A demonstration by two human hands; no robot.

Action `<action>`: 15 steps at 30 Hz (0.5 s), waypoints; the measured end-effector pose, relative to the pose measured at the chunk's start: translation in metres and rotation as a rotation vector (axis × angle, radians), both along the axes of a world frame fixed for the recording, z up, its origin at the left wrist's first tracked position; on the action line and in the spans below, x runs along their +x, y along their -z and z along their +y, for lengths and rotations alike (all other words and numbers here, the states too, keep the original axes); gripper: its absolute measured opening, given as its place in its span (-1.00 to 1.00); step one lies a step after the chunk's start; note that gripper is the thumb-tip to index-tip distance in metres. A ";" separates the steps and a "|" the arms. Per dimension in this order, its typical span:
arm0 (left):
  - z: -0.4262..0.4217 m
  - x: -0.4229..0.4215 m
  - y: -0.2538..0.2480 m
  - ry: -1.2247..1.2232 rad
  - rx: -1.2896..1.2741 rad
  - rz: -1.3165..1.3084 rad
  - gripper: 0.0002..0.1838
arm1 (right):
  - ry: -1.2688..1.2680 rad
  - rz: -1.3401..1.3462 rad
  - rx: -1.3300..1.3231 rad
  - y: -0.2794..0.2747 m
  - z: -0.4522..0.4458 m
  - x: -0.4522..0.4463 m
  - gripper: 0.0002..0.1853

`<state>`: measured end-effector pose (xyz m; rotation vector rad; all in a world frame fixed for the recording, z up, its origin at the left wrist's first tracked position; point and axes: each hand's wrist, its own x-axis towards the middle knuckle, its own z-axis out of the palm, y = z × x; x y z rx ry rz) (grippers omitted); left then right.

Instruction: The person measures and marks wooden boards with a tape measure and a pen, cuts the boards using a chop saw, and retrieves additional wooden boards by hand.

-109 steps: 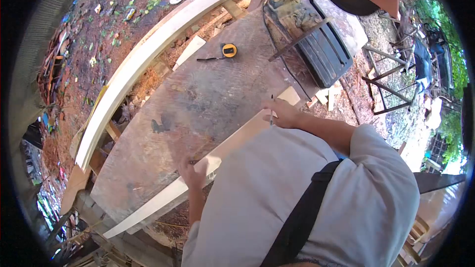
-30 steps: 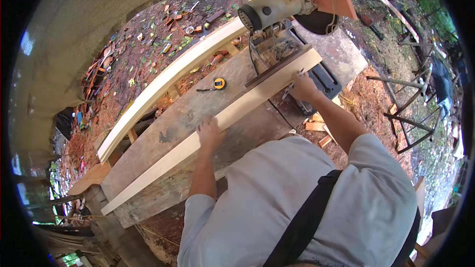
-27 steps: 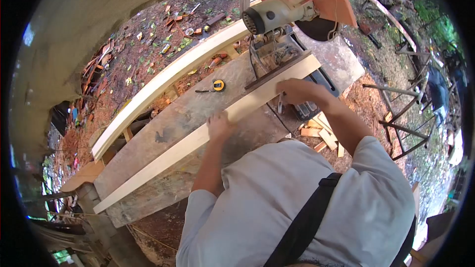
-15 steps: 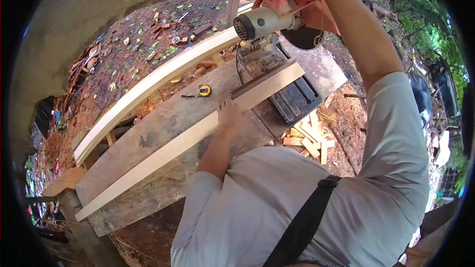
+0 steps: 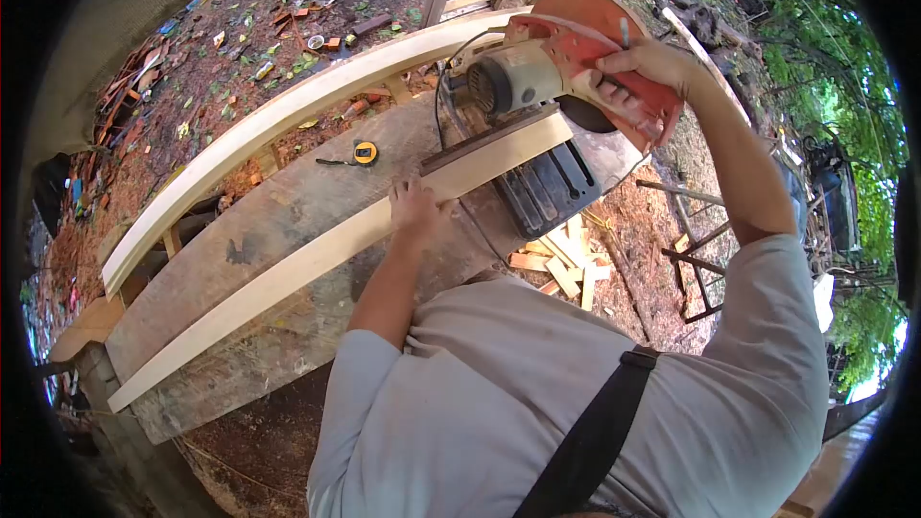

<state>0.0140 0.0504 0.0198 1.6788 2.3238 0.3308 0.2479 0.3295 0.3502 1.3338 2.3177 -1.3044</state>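
My right hand [image 5: 652, 72] is closed around the handle of a miter saw [image 5: 571, 67] with a red guard and a pale motor housing. The saw head is above its black base [image 5: 547, 194]. A long pale wooden board [image 5: 278, 293] lies across the bench, its right end against the saw's dark fence [image 5: 480, 146]. My left hand [image 5: 414, 206] grips this board just left of the fence, fingers over its far edge. The saw's cutting edge and its distance from the board are hidden behind the guard and motor.
A yellow tape measure [image 5: 365, 153] lies on the worn bench top [image 5: 307, 197]. Beyond it runs a long pale beam [image 5: 288, 105]. Wood offcuts [image 5: 566, 259] are piled on the ground near the base. Metal bars [image 5: 696, 269] stand at right, and a cord hangs by the saw.
My right hand has brought the saw head down closer to the base and board. My left hand keeps its hold on the board. The whole view has shifted slightly.
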 end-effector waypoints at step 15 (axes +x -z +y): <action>0.002 0.004 -0.006 -0.004 0.116 0.071 -0.40 | 0.230 0.183 -0.106 0.036 -0.018 0.028 -0.51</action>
